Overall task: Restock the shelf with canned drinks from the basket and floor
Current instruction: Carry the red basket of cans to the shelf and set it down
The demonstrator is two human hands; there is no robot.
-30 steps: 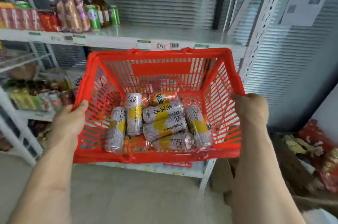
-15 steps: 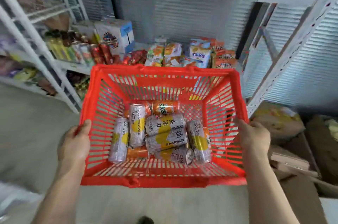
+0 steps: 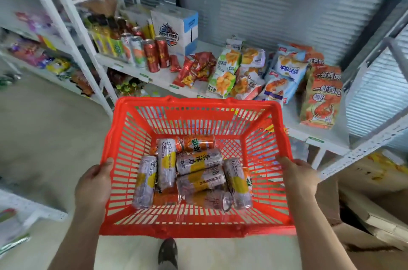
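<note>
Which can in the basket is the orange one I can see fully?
The orange can lying sideways at the far end of the red basket; the cans around it are silver with yellow patches.

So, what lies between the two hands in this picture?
In the head view, the red basket spans between the left hand and the right hand; both grip its sides, and canned drinks lie inside.

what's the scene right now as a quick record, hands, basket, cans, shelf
left hand: grips the left rim of the red basket
right hand: grips the right rim
basket: held in the air before the shelf
silver-and-yellow cans: six or so, lying flat in the basket
orange cans: at least two, partly under the silver ones
shelf: upright cans at left, snack bags at right
</note>
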